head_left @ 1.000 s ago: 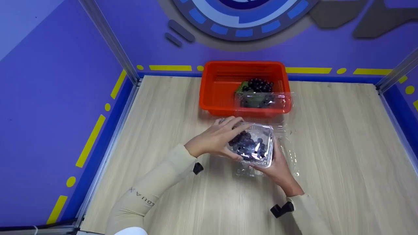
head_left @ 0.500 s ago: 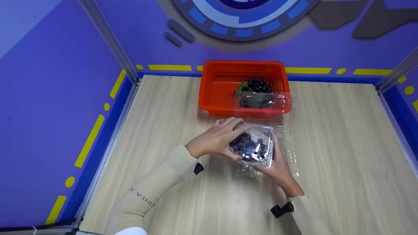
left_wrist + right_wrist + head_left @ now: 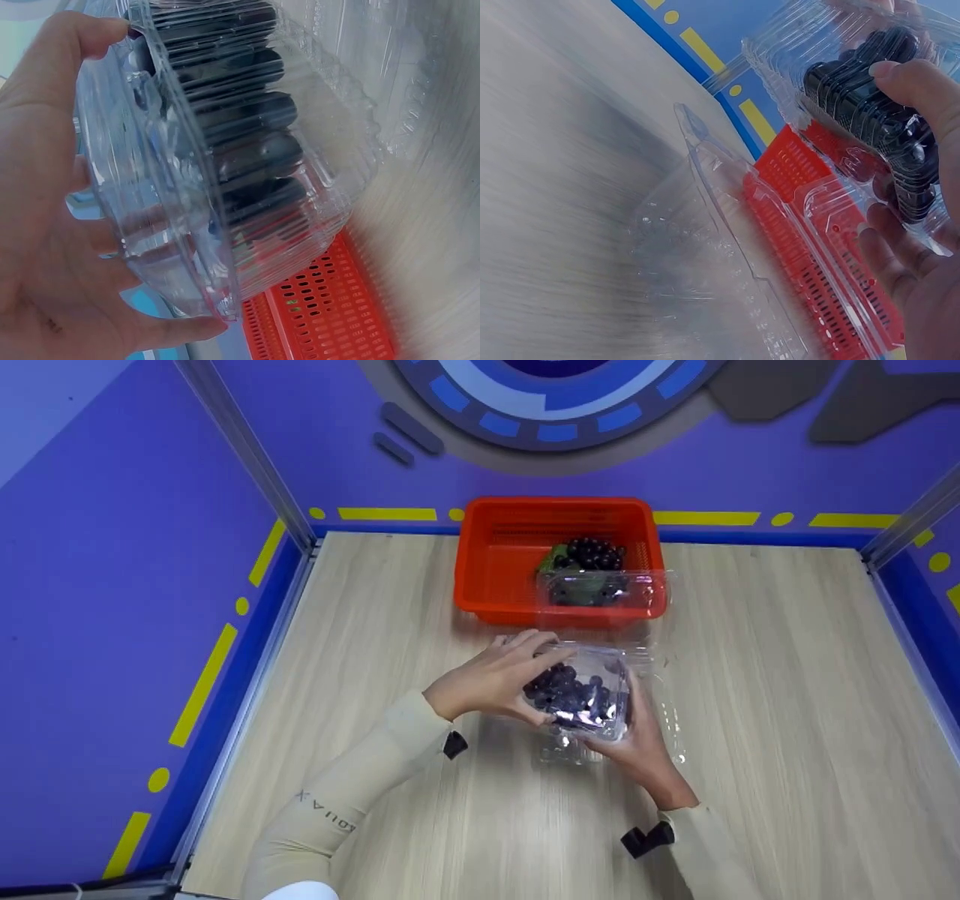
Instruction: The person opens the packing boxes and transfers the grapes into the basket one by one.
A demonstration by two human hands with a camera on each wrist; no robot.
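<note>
Between both hands is a clear plastic clamshell box, apparently closed, with dark grapes inside. The left hand grips its left side, fingers spread over the top and thumb at the near edge. Around the right side the right hand holds it, the thumb along the near edge. In the left wrist view, fingertips press the rim of the box. The right wrist view has the thumb over the box's wall, grapes behind. The hands partly cover the box.
Behind the box stands a red basket holding dark grapes and something green. A second clear clamshell lies open beneath the hands, its raised half overlapping the basket's front in view. Purple walls border the wooden table.
Both hands stay in nearly the same place with their hold on the box. The reflections and right rim of the box shift slightly, as from a small tilt.
</note>
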